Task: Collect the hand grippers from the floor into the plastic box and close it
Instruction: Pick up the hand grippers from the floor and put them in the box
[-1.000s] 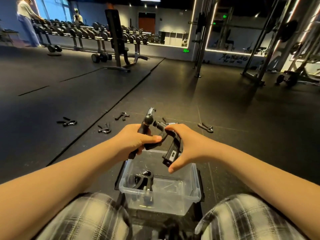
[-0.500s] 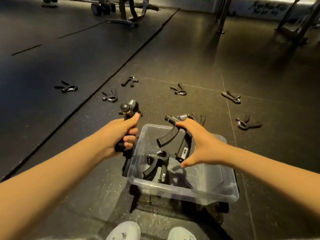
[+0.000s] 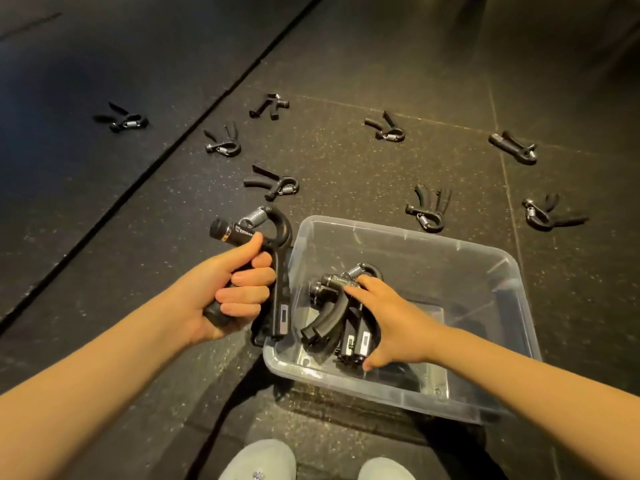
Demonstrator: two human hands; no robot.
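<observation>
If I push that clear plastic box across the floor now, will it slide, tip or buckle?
Likely slides, not tips: the plastic box is low and wide. Its thin clear walls may flex. The hand grippers lie at its left end, so it might swivel.

Left hand [image 3: 221, 292] grips gripper [image 3: 278, 244]; right hand [image 3: 391, 320] inside box [image 3: 408, 231].
</observation>
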